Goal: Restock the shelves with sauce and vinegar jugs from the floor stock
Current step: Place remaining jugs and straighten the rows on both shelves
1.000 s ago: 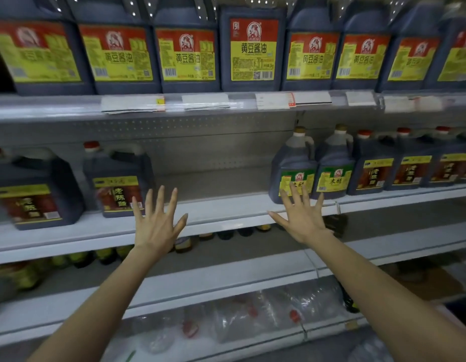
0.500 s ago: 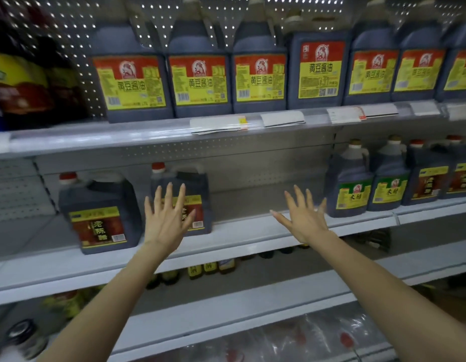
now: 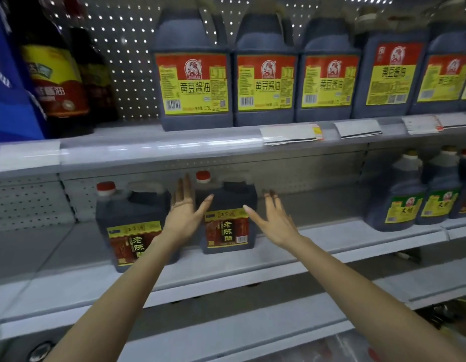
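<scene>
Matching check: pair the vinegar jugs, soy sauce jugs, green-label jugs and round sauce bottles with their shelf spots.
1 brown-label vinegar jugs
2 yellow-label soy sauce jugs
3 green-label jugs
4 round sauce bottles

A upper shelf, left end
B middle shelf, right end
C middle shelf, left of centre
D upper shelf, centre to right

Pairs: 1-C, 2-D, 3-B, 4-A

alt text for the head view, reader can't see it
A person's open left hand and right hand flank a red-capped vinegar jug on the middle shelf. A second jug stands left of it; yellow-labelled soy sauce jugs line the shelf above.
</scene>
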